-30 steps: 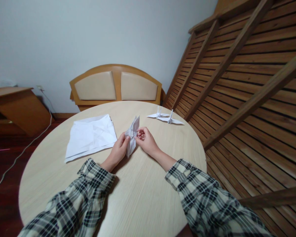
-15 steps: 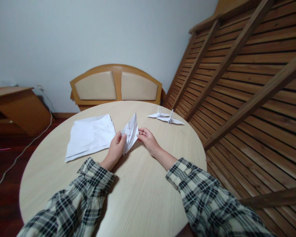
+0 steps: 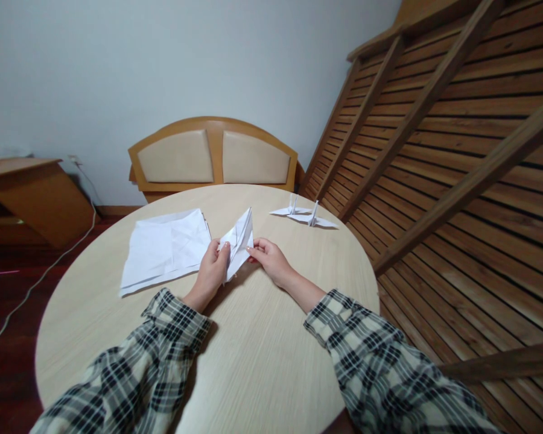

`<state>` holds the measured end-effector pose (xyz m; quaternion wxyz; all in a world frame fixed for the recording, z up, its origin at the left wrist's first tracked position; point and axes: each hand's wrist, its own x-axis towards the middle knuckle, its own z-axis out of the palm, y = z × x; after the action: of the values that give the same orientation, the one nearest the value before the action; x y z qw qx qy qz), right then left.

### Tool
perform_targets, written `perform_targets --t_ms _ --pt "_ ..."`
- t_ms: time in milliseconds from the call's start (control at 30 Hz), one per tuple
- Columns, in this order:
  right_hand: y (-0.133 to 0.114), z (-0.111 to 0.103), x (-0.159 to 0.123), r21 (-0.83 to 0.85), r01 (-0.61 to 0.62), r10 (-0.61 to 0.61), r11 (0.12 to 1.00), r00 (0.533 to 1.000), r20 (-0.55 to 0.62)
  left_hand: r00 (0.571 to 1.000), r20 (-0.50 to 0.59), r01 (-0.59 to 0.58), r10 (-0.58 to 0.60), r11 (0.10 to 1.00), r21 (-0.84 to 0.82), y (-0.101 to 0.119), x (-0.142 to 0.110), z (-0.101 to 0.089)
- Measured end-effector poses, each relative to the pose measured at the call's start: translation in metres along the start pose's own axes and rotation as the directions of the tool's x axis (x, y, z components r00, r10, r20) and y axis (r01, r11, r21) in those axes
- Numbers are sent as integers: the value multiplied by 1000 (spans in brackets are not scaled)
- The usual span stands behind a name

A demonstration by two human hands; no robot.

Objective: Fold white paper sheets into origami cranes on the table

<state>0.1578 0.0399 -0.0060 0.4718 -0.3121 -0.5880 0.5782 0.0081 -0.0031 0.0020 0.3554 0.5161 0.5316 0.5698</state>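
A half-folded piece of white paper (image 3: 239, 240) stands on edge above the round wooden table (image 3: 235, 361), pointing up and away. My left hand (image 3: 212, 271) pinches its left side, thumb on the front face. My right hand (image 3: 269, 259) grips its right edge with curled fingers. Both arms wear plaid sleeves.
A loose stack of white sheets (image 3: 165, 248) lies on the table left of my hands. Two finished paper cranes (image 3: 304, 214) sit at the far right rim. A padded wooden chair (image 3: 212, 158) stands behind the table. A slatted wooden wall (image 3: 457, 150) runs along the right; a cable (image 3: 36, 283) crosses the floor at left.
The folded paper was turned and spread from a narrow crumpled shape into a wider pointed flap. Both hands shifted slightly left, staying on it.
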Motion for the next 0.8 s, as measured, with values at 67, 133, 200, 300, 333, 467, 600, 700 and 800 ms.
perform_targets --t_ms 67,133,200,300,333,467,600,700,800 --pt "2 -1 1 -4 10 -11 1000 999 -42 999 20 32 -31 999 -20 2 -1 1" --pt "2 -1 1 -16 21 -22 1000 997 -78 999 21 33 -32 999 -18 3 0 2" --pt "1 -1 1 -33 28 -31 999 993 -112 999 28 22 -21 999 -29 1 2 2" --pt "-2 -2 0 -66 51 -62 997 982 -179 996 87 5 1 997 -71 -3 2 2" --pt "-3 -2 0 -73 61 -75 995 976 -203 994 109 -2 10 997 -76 -4 2 1" --pt "-6 -4 2 -67 92 -107 993 955 -276 979 202 -18 34 997 -81 -3 0 0" --pt "-4 -6 3 -38 100 -107 994 937 -331 967 254 -11 34 996 -92 0 -2 1" --pt "-2 -7 4 -6 90 -86 996 931 -356 976 216 -1 9 999 -38 0 -1 1" --pt "0 -8 4 30 85 -67 996 925 -373 976 217 -14 20 999 -28 2 -2 0"
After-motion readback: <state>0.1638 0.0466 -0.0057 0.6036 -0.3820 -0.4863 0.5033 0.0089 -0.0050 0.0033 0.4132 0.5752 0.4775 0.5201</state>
